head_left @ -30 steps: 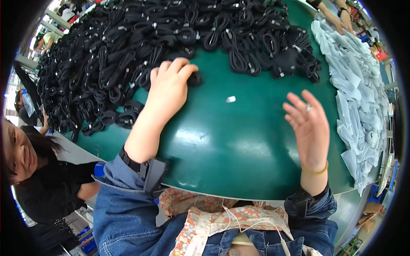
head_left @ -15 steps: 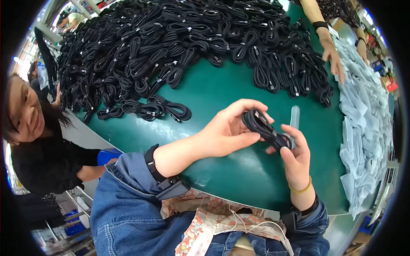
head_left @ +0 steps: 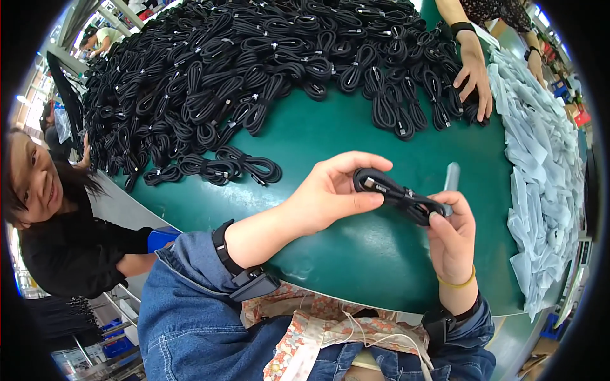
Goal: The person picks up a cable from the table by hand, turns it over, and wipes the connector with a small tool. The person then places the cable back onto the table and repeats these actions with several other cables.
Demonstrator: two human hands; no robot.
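Note:
In front of me, above the green table, I hold a coiled black cable (head_left: 399, 197) bundled at its middle, with a metal plug end showing. My left hand (head_left: 333, 195) is closed on its left loop, thumb below and fingers above. The right loop is pinched between the thumb and fingers of my right hand (head_left: 454, 238). A translucent grey strip (head_left: 452, 177) sticks up behind my right fingers. It appears to be in that hand, though its lower part is hidden.
A large heap of coiled black cables (head_left: 210, 82) covers the table's (head_left: 318, 133) far side. Pale grey-blue thin sheets (head_left: 540, 178) lie piled along the right. Another person's hand (head_left: 475, 82) touches cables at the far right. A person in black (head_left: 70, 235) is at the left.
The cable has turned so its plug lies more face-up, and my right hand has moved slightly right with the strip. The other person's hand has moved left onto the cables.

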